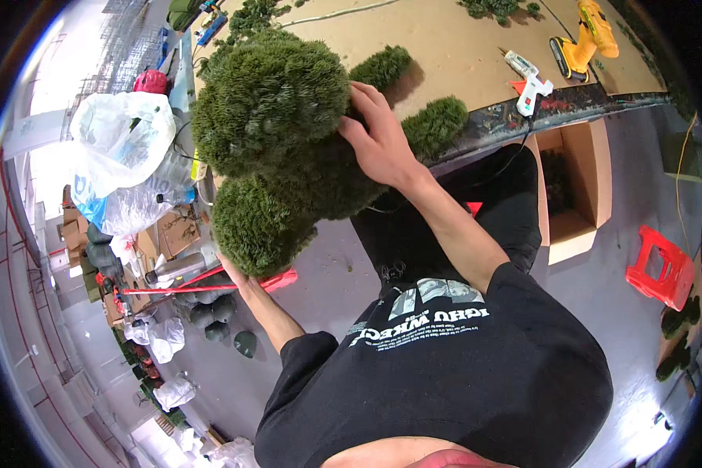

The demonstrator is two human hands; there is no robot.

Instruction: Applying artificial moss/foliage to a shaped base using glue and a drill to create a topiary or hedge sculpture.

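A large piece of bushy artificial greenery (269, 101) made of rounded, dark green clumps is raised between my hands at the table's near left edge. My right hand (382, 144) grips its right side, with the thumb and fingers pressed into the foliage and some fingertips hidden. Low on the left, my left hand (239, 271) holds the bottom clump (257, 226) from beneath; most of its fingers are out of sight behind the green. Two smaller green tufts, one (382, 69) farther back and one (435, 127) near the edge, lie to the right of my right hand.
On the tan-topped table (460, 47) lie a white glue gun (532, 92) and a yellow cordless tool (585, 43). An open cardboard box (573, 187) stands below at right, near a red plastic stool (661, 269). Plastic bags (125, 140) and cartons crowd the left.
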